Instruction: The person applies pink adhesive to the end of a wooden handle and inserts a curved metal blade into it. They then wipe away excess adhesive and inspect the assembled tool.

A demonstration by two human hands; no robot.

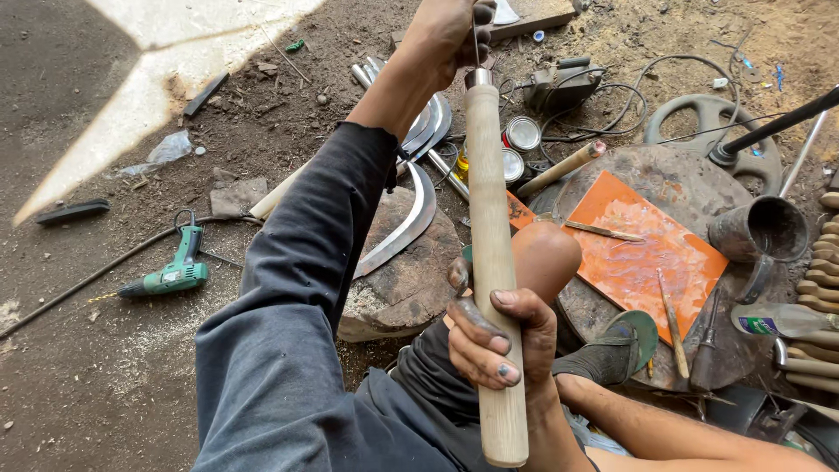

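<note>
My right hand [500, 339] grips a long pale wooden handle [492, 262] that stands nearly upright in front of me, a metal ferrule [478, 77] at its far end. My left hand [447, 37], arm stretched out in a dark grey sleeve, is closed at that top end around a thin metal tang that runs into the ferrule. My fingers are smeared with dark grime. A curved sickle blade [404, 225] lies on a round wooden block [409, 280] just beyond my arm.
A green power drill [171, 274] with its cable lies on the dirt floor at left. An orange board [638, 245] with small tools, tins [522, 134], a dark cup [759, 231], more wooden handles [821, 280] and cables crowd the right. My sandalled foot [616, 348] rests lower right.
</note>
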